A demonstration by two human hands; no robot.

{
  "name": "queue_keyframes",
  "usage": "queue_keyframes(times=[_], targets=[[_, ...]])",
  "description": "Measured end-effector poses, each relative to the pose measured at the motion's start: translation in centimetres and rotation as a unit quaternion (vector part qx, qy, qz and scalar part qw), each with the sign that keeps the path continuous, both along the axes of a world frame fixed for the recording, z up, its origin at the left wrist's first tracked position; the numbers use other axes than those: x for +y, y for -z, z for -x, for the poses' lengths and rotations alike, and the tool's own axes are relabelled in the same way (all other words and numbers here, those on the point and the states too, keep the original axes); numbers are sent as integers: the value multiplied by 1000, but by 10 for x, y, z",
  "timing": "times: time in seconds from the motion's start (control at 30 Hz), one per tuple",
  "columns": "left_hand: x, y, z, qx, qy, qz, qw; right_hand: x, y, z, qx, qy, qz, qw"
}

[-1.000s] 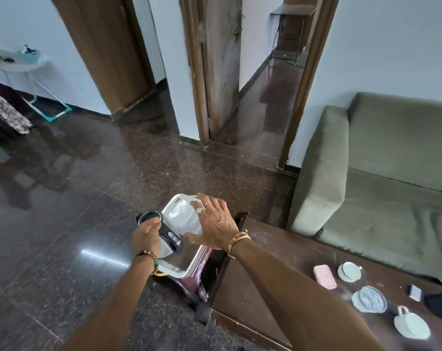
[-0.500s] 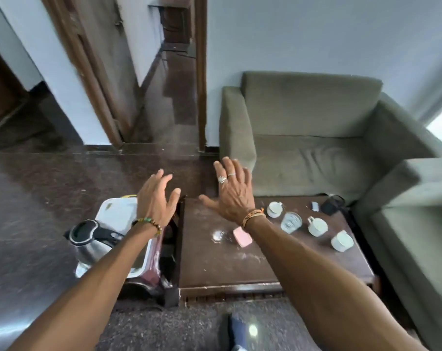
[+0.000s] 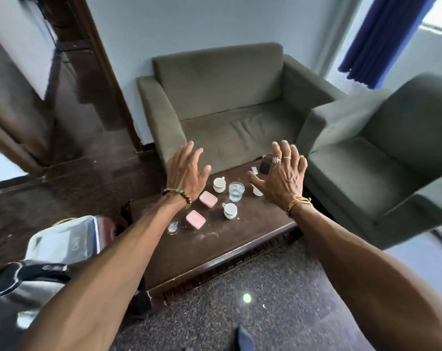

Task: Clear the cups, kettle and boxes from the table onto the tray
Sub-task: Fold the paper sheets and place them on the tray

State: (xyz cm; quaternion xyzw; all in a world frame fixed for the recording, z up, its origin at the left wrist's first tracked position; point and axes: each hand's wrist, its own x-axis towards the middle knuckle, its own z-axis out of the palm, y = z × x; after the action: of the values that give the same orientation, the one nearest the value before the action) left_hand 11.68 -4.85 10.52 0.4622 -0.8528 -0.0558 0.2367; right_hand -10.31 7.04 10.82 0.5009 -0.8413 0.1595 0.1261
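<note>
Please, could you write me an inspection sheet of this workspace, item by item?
Surface: dark wooden table, white smears.
Job's things: far cup, near cup, third cup partly behind right hand; far pink box, near pink box on table; kettle at near end of tray.
Clutter: glass, dark pouch, small white item.
Hands: left hand, right hand open, fingers spread, holding nothing.
Cables: nothing seen.
Surroundings: green sofa, armchair, blue curtain.
</note>
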Motion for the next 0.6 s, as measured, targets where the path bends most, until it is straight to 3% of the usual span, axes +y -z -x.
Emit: queue_keyframes(times=[0.27, 0.6], targets=[[36, 25, 71, -95, 64, -36, 993, 49, 22, 50, -36, 51, -36, 997], [32, 41, 75, -77, 26, -55, 995, 42, 41, 65, -72, 54, -45, 995]])
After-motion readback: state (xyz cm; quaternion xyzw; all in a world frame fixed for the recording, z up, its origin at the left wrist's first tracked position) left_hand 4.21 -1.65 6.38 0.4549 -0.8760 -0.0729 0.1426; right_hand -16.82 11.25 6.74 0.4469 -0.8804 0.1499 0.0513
